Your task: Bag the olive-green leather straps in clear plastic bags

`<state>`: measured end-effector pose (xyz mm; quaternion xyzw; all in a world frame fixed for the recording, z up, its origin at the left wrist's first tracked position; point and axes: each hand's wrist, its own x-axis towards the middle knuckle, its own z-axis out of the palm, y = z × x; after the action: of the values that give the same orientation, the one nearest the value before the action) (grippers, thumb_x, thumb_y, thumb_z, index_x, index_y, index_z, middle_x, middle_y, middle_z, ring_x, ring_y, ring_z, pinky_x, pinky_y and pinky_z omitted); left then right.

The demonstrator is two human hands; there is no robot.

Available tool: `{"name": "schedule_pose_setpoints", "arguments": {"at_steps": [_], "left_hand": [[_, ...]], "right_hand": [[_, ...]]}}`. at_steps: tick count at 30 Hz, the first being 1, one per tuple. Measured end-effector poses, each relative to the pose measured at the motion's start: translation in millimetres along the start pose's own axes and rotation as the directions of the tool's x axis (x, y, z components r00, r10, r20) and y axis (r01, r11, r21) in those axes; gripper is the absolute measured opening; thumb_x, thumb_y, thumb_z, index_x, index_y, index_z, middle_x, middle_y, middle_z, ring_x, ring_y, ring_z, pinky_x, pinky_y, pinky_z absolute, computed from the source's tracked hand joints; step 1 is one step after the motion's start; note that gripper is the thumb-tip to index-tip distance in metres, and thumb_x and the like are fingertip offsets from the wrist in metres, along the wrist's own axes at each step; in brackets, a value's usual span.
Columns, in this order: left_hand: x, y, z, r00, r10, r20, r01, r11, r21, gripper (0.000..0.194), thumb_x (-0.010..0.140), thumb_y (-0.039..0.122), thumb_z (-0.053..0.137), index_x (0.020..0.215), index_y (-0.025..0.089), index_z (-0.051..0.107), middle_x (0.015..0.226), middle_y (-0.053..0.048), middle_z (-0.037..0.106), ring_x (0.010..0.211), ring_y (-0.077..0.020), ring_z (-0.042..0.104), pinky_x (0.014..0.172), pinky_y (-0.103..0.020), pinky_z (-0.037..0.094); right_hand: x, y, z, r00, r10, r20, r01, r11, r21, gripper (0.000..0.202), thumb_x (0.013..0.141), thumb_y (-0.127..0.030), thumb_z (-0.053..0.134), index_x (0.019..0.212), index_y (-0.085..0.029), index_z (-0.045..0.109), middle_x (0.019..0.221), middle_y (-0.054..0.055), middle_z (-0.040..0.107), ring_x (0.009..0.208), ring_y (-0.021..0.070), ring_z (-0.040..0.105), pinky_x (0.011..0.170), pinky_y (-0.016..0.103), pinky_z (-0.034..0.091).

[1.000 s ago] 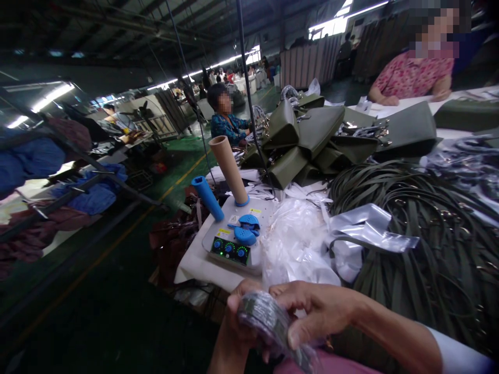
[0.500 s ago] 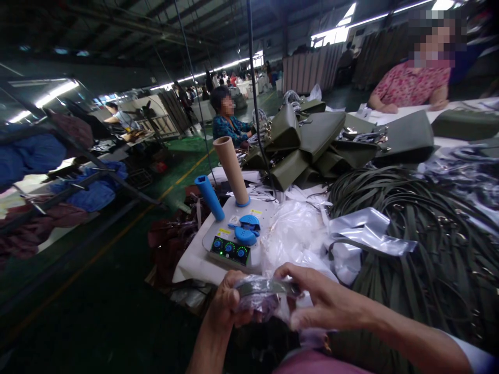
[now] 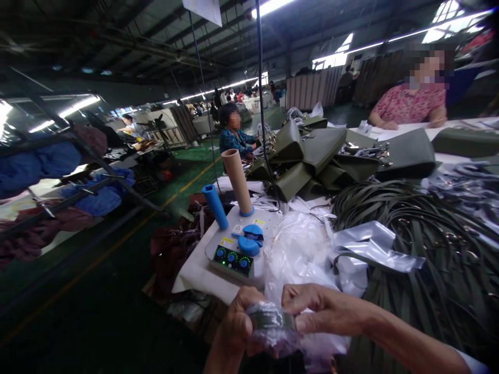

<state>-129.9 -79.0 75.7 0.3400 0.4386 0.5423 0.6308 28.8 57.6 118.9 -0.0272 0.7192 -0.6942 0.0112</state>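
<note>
1. Bundle of dark green strap [image 3: 273,321], wrapped in clear plastic, is held between the 2 hands, low in the view, in front of the near edge of the desk [image 3: 191,278].
2. Left hand [image 3: 238,323] grips the bundle's left end, its thumb pressed against the wrapping.
3. Right hand [image 3: 312,311] pinches the right end between thumb and fingers; loose plastic hangs below it.
4. Just beyond the hands, a heap of whitish plastic [image 3: 298,249] lies on the desk, with a pale machine [image 3: 218,252] to its left.
5. The machine's dark panel [image 3: 233,261] has 3 blue knobs and green lights; a blue 2-part piece [image 3: 251,240] sits behind the panel.
6. A brown tube [image 3: 237,182] and a blue tube [image 3: 215,206] rise at the machine's far side, both tilted.
7. To the right lies a mass of dark green straps [image 3: 413,317]; farther back, green bags [image 3: 323,148] are piled up.
8. Beyond the bags, 1 person in a pink patterned top [image 3: 409,106] rests both forearms on a white surface.
</note>
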Motion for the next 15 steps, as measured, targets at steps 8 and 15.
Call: {"name": "schedule_pose_setpoints", "arguments": {"at_steps": [8, 15], "left_hand": [[4.2, -16.7, 11.9, 0.992, 0.103, 0.067, -0.094, 0.987, -0.129, 0.072, 0.049, 0.084, 0.05, 0.032, 0.017, 0.029, 0.025, 0.004, 0.025, 0.022, -0.004, 0.024, 0.029, -0.02, 0.023], [3.1, 4.5, -7.0, 0.978, 0.143, 0.152, -0.155, 0.985, 0.071, 0.058, 0.059, 0.07, 0.061, 0.064, 0.012, 0.066, 0.065, -0.006, 0.063, 0.068, -0.0187, 0.059, 0.084, -0.038, 0.043]], "right_hand": [[3.8, 21.5, 6.6, 0.947, 0.107, 0.303, -0.2, 0.935, 0.294, 0.061, 0.07, -0.06, 0.061, 0.098, -0.006, 0.059, 0.083, 0.004, 0.051, 0.066, 0.0094, 0.047, 0.061, 0.019, 0.04], [-3.5, 4.7, -1.0, 0.969, -0.037, 0.246, 0.114, 0.945, -0.307, 0.035, 0.085, -0.043, 0.047, 0.067, -0.014, 0.046, 0.065, -0.002, 0.04, 0.06, 0.0084, 0.036, 0.056, 0.021, 0.029]]}}
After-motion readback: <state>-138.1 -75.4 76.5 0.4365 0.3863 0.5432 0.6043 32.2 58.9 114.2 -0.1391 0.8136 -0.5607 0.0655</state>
